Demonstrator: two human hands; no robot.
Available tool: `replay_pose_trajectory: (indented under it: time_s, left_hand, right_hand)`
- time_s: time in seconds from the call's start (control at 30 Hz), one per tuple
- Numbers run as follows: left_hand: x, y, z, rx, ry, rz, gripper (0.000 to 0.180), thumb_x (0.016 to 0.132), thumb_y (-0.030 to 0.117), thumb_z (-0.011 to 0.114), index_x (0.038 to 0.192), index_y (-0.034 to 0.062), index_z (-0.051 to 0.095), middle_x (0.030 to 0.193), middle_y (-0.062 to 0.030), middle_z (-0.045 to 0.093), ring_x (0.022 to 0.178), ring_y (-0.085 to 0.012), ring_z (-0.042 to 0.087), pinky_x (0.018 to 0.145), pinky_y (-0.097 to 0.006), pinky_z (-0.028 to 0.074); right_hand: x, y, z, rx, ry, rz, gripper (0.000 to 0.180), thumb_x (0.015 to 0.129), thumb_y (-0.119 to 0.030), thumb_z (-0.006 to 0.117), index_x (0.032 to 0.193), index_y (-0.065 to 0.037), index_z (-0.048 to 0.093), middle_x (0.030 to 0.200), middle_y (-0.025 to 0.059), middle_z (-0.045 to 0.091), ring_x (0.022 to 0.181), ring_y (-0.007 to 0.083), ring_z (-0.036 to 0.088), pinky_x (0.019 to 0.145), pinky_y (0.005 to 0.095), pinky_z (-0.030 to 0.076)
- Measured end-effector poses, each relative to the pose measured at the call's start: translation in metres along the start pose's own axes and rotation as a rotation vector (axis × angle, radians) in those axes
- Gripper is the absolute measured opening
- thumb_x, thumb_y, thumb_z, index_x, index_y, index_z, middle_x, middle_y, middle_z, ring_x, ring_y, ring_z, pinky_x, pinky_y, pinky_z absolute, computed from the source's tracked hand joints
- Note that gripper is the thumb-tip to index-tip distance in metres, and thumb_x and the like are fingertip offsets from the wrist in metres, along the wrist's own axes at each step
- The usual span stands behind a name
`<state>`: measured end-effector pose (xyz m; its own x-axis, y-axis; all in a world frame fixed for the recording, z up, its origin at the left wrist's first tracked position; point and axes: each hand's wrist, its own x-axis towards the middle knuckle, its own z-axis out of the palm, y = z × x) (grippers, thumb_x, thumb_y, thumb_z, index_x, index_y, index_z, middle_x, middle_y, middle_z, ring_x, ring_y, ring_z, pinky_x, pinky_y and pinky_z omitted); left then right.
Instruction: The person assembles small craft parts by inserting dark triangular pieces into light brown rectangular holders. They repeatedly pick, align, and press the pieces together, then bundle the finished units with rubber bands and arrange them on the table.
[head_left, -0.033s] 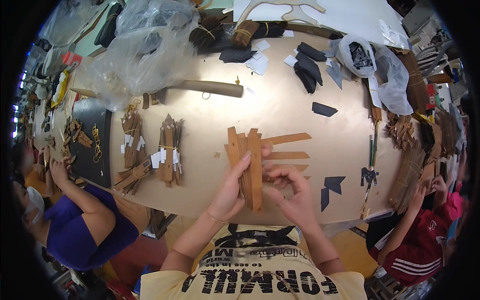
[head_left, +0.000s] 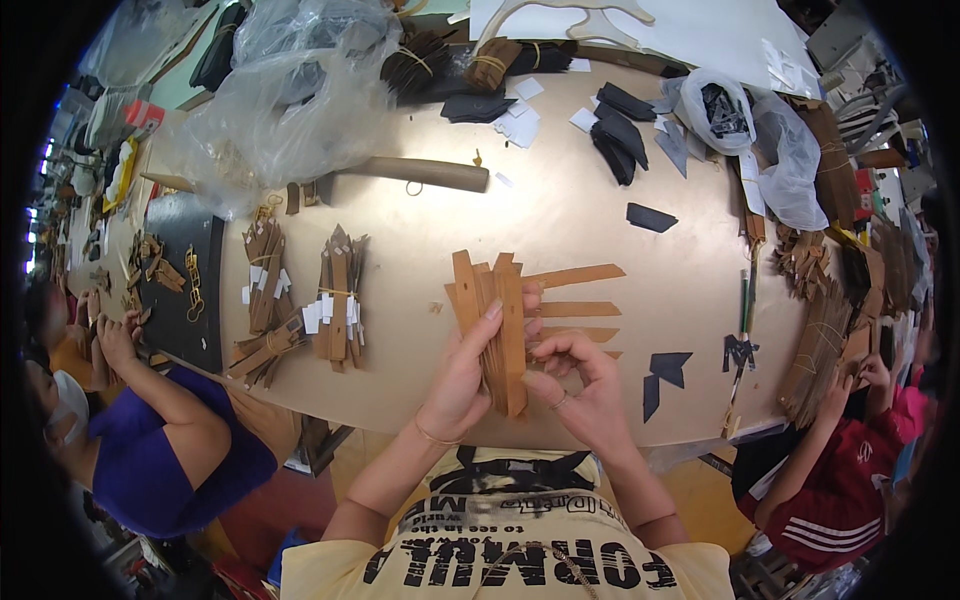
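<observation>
My left hand (head_left: 461,372) is closed round a fanned bundle of tan leather-like strips (head_left: 511,345), its thumb lying across their front. The strips stand roughly upright, and small holes show near the top of some. My right hand (head_left: 583,385) is at the right edge of the bundle, with its fingers curled and the thumb against the front strip. Whatever its fingertips pinch, if anything, is too small to make out. More tan strips (head_left: 575,309) with slanted ends stick out to the right, behind the bundle and my right hand.
Tied brown strip bundles with white tags (head_left: 338,300) lie on the left. Behind them are a wooden handle (head_left: 425,173) and a plastic bag (head_left: 290,110). Black pieces (head_left: 668,368) lie to the right, near a thin green stick (head_left: 745,300). People work at both sides.
My right thumb and fingers have closed in slightly toward the right edge of the strips. My left hand keeps its hold, almost unmoved.
</observation>
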<state>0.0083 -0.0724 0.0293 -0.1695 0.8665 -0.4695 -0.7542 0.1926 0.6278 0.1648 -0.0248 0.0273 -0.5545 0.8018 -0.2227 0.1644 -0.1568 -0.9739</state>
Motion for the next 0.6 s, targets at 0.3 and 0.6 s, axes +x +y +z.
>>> replay_pose_trajectory:
  time_s: [0.3,0.6]
  left_hand:
    - [-0.003,-0.008,-0.004,0.033,0.189,0.115,0.038,0.106,0.031,0.043,0.125,-0.0005,0.054,0.114,-0.0106,0.064,0.093,-0.0171,0.062,0.082,-0.031,0.053]
    - [0.016,0.014,-0.023,0.234,0.082,0.370,0.031,0.097,0.022,0.063,0.118,0.0005,0.055,0.093,-0.0063,0.061,0.069,-0.0083,0.053,0.063,-0.024,0.046]
  right_hand:
    - [0.015,-0.009,0.009,0.059,0.030,0.109,0.019,0.083,-0.013,0.080,0.090,0.000,0.069,0.080,0.0018,0.067,0.072,0.0076,0.058,0.069,0.0219,0.049]
    - [0.055,-0.043,-0.033,-0.586,-0.232,-0.406,0.015,0.092,-0.009,0.067,0.104,-0.001,0.069,0.082,0.0102,0.067,0.071,0.0140,0.066,0.068,0.0279,0.053]
